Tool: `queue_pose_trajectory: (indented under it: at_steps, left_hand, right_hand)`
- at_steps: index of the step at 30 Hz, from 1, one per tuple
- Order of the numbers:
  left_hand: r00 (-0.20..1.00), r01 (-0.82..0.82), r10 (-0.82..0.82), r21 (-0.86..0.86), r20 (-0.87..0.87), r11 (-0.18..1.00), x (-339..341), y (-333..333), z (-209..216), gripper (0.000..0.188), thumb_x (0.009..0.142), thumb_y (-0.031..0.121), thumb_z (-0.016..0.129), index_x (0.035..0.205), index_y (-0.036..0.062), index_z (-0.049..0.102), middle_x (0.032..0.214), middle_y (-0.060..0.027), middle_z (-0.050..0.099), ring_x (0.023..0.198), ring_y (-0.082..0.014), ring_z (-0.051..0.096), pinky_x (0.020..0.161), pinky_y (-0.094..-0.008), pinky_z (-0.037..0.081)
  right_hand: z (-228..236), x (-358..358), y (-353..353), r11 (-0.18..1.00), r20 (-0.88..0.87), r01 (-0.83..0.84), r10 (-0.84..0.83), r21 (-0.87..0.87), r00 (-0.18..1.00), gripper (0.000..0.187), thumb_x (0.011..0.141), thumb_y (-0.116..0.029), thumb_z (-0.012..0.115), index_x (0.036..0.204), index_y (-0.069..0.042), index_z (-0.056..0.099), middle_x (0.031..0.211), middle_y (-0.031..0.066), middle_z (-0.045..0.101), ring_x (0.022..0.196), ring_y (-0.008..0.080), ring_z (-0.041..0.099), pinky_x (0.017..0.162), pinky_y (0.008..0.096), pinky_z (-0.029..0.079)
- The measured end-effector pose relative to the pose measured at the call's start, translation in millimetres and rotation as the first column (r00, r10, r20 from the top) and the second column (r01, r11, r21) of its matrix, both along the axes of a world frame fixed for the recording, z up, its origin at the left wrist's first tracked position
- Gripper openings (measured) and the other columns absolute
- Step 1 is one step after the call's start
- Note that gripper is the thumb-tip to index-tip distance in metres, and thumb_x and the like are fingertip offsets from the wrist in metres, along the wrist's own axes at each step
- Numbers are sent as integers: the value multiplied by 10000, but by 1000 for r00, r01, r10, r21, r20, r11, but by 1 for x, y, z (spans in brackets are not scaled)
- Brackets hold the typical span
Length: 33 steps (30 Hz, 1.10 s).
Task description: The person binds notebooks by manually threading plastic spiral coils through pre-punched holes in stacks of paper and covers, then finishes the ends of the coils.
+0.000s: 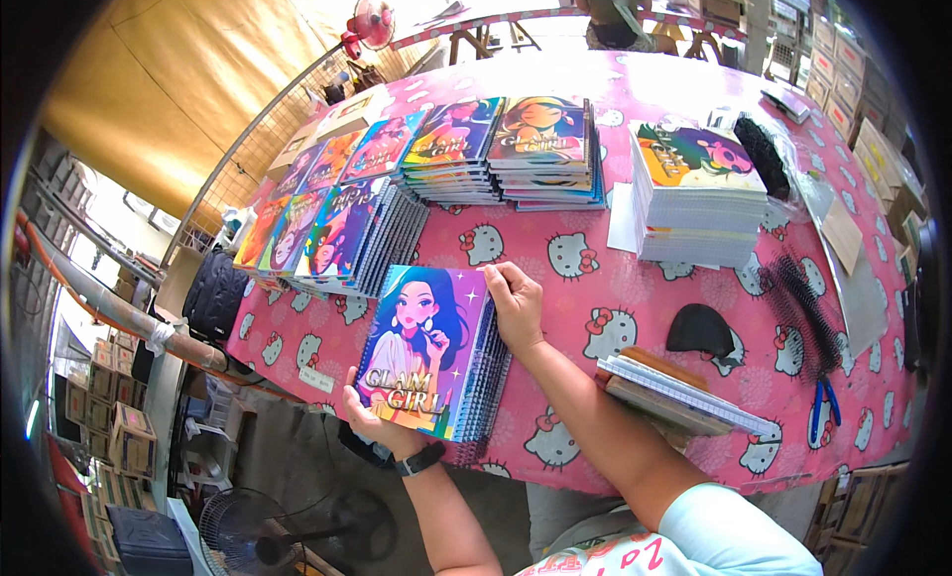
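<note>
In front of me a stack of spiral-bound notebooks [421, 338] lies near the table's front edge, its wire coils along the right side. The top cover shows a drawn dark-haired figure. My left hand [377, 424] holds the stack's lower left corner, fingers along the side. My right hand [516, 303] grips the upper right corner, thumb on top and the other fingers curled down the coil side. Just beyond the stack stand several more piles of notebooks [342, 229] with colourful covers. To the right of my right forearm lies a small pile of boards and sheets [684, 393].
A tall stack of printed sheets [699, 199] stands at the back right. A black rounded pad [699, 328], loose black wire coils [798, 298] and blue-handled pliers [823, 412] lie on the pink patterned tablecloth [555, 378]. A floor fan [253, 531] stands below left.
</note>
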<state>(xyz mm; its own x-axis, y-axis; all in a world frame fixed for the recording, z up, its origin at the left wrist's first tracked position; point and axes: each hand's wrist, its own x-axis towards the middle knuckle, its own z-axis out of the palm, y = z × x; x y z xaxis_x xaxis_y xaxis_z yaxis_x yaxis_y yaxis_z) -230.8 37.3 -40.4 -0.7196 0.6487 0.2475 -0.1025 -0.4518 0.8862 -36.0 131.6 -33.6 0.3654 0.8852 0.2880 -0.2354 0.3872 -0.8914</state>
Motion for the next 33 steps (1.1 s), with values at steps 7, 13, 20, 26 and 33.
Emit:
queue_pose_trajectory:
  at_steps: [7,13,20,26,33]
  left_hand:
    - [950,138,-157,86,270,987,15,-2,8,474,971,380,319,1187,6,513,1177,-204,531,1062,-339,585,925,-470,496]
    - [954,-94,84,-22,-288,995,-10,-1,-1,433,976,238,352,1219,-77,521,1247,-152,523,1147,-225,509,977,-360,417]
    - [768,-288,398,285,-501,914,80,-72,109,639,823,104,579,1399,-14,328,1448,-164,320,1307,-285,360,1071,-413,304]
    - [758,157,-62,90,-649,983,239,-68,89,545,847,150,626,1333,-1,431,1287,-140,498,1162,-208,481,976,-341,396]
    - [810,580,-582,-42,-75,813,252,-58,46,274,927,118,523,1180,12,512,941,-44,578,844,-108,570,804,-255,462]
  right_hand:
    - [-15,4,5,997,6,-78,77,27,997,313,960,-286,496,979,-9,641,791,60,624,762,114,563,711,269,448]
    - [17,2,-40,976,328,142,-189,162,926,397,905,-181,559,1248,11,506,1310,216,503,1301,343,399,1068,400,311]
    - [116,155,-208,689,726,-682,336,245,600,273,770,-45,657,1041,-16,643,1194,172,608,1030,264,634,801,351,535]
    - [89,227,-230,792,252,447,-573,415,780,293,948,-223,470,1111,4,559,1122,162,585,1024,206,559,924,345,414]
    - [55,217,-240,979,247,193,-203,65,948,156,926,-105,540,1064,-47,584,937,61,643,801,116,606,732,257,479]
